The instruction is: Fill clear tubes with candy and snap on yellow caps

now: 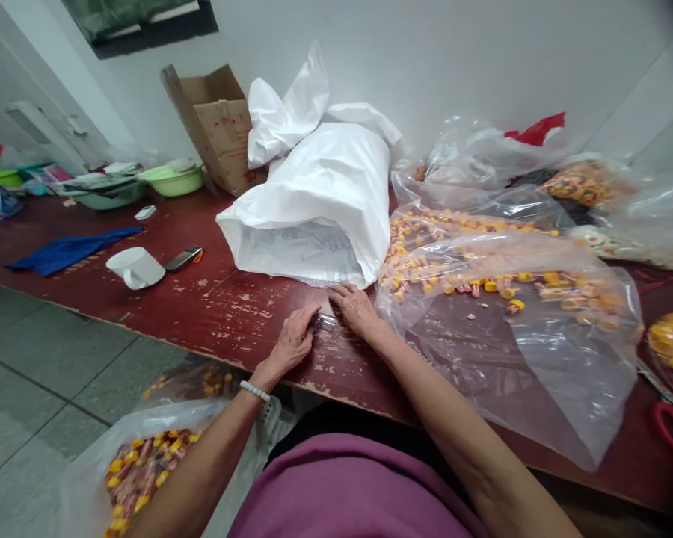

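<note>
Several small clear plastic tubes (326, 321) lie on the table between my two hands, close to the table's front edge. My left hand (296, 334) rests on its side to the left of them, cupped, its fingertips touching or nearly touching the tubes. To their right, my right hand (355, 309) lies with bent, slightly spread fingers on the tabletop, just below the sack's mouth. The large white sack (336, 179) lies on its side with its mouth facing me. Inside it are many clear plastic pieces (303, 250). Neither hand visibly grips anything.
Clear bags of yellow-capped pieces (482, 284) spread over the right of the dark red table (224, 329). A white mug (135, 267), a phone (184, 258) and a blue cloth (72, 250) lie left. An open carton (221, 138) stands behind. Another filled bag (146, 463) sits below.
</note>
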Demonstrator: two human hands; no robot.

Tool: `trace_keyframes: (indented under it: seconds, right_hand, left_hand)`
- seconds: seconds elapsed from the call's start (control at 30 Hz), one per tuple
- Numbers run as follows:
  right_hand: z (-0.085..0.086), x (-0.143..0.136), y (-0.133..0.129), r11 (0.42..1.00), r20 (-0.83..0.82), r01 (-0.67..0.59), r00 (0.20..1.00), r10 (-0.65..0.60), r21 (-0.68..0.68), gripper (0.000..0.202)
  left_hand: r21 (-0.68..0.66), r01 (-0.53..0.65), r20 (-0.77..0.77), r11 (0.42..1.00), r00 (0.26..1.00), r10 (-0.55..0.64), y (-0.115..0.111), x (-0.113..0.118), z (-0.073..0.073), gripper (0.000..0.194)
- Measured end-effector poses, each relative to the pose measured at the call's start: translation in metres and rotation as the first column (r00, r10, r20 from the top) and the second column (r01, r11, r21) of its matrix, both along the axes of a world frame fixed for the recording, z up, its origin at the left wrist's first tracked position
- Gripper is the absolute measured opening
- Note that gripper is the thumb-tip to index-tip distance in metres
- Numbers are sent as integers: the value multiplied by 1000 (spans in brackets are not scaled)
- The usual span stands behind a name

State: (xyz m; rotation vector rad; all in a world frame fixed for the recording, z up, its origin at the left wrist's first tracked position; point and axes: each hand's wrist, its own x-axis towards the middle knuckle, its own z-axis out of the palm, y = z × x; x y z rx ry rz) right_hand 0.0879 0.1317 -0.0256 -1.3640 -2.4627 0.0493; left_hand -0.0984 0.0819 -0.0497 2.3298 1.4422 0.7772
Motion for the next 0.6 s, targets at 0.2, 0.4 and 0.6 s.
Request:
trace_keyframes:
  seconds: [0.2,0.4,0.6]
  right_hand:
    - [-7,9,-7,998,52,58,997,-57,-6,32]
    - [-5,13,-17,994,12,102,995,-102,39,24]
    - [-4,10,-24,988,-105,156,982,-156,-5,28]
  left_hand:
    - [-3,-87,241,996,967,85,-3,-4,0,34]
    - [145,-318,106,937,947,305,-6,-11,7,32]
    - [78,-214,-13,974,976,216,-8,-33,5,60]
